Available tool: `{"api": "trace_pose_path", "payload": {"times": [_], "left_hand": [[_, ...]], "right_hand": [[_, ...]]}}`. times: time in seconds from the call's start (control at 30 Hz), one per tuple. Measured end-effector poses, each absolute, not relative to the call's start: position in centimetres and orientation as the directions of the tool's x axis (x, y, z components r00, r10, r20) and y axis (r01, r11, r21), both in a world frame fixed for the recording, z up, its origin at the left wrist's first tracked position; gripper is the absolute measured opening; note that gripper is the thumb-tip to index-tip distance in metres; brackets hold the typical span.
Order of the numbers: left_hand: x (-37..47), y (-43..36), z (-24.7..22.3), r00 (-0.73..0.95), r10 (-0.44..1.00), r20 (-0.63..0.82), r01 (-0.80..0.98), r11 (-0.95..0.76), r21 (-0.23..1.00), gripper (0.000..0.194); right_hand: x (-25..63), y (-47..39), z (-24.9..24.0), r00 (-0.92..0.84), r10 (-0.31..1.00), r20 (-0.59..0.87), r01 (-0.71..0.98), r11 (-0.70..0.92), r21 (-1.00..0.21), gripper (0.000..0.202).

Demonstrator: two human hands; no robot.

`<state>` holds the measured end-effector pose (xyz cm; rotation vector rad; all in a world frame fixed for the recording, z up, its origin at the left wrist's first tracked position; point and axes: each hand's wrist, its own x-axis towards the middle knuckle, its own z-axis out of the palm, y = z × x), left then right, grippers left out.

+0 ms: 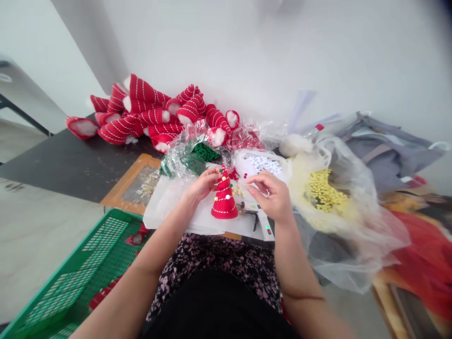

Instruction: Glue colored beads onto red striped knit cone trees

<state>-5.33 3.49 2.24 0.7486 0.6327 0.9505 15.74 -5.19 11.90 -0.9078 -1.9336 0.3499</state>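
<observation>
My left hand [206,183] is closed on a small red cone-shaped felt Christmas tree [224,205], gripping it near its tip. White cord spirals round the tree, and green, yellow and white pompoms dot it. To the right, apart from the tree, my right hand [270,192] has thumb and fingertips drawn together; what they hold, if anything, is too small to make out. Small red pompoms [245,175] show beside those fingertips. Below them a hot glue gun [259,219] lies on white paper [165,207], with loose yellow pompoms [239,190] near it.
Stuffed red cones [141,108] are heaped at the back left. Plastic bags hold green [205,152], white [264,164] and yellow pompoms [323,190]. A wood-framed panel [129,181] lies on the left. A green basket [67,278] with red pieces stands below.
</observation>
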Motion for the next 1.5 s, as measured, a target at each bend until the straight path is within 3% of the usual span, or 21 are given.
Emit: {"api": "trace_pose_path", "payload": {"times": [0.13,0.23,0.4,0.5,0.6,0.73,0.87,1.0,1.17,1.37,1.5], "left_hand": [[-5.3,3.7,1.8,0.442,0.887,-0.137,-0.478,0.361,0.801,0.034],[-5.3,3.7,1.7,0.440,0.889,-0.125,-0.482,0.352,0.802,0.034],[-5.3,3.6,2.0,0.435,0.890,-0.135,-0.466,0.351,0.812,0.034],[-5.3,3.6,2.1,0.432,0.890,-0.144,-0.461,0.356,0.813,0.034],[-5.3,3.5,2.2,0.429,0.892,-0.144,-0.463,0.354,0.813,0.034],[-5.4,3.0,2.8,0.446,0.886,-0.126,-0.457,0.347,0.819,0.033],[-5.4,2.8,3.2,0.432,0.894,-0.120,-0.468,0.336,0.817,0.024],[-5.3,3.5,2.7,0.427,0.889,-0.164,-0.519,0.390,0.760,0.020],[-5.6,3.6,2.0,0.583,0.804,-0.120,-0.525,0.485,0.700,0.024],[-5.7,3.3,1.6,0.591,0.807,-0.015,-0.545,0.413,0.730,0.032],[-5.5,3.3,1.7,0.605,0.796,0.012,-0.515,0.380,0.768,0.029]], "right_hand": [[15.8,-3.4,11.7,-0.612,0.617,0.494,0.509,0.786,-0.351,0.020],[15.4,-1.6,11.6,-0.760,0.551,0.345,0.500,0.835,-0.231,0.023],[14.4,0.2,11.9,-0.874,0.455,0.171,0.439,0.890,-0.123,0.022],[14.1,0.5,11.8,-0.879,0.457,0.138,0.442,0.888,-0.128,0.020],[14.5,0.4,12.0,-0.855,0.487,0.180,0.447,0.866,-0.222,0.018],[15.6,-0.1,13.4,-0.766,0.536,0.354,0.416,0.834,-0.363,0.023],[16.4,-0.6,14.8,-0.682,0.563,0.467,0.390,0.820,-0.418,0.021],[16.3,-0.7,14.3,-0.652,0.580,0.488,0.413,0.812,-0.413,0.016],[16.0,-0.7,12.9,-0.632,0.598,0.493,0.513,0.800,-0.311,0.020],[16.0,-1.1,11.7,-0.648,0.544,0.533,0.541,0.822,-0.181,0.025],[15.8,-1.3,11.2,-0.654,0.526,0.544,0.509,0.838,-0.198,0.026]]}}
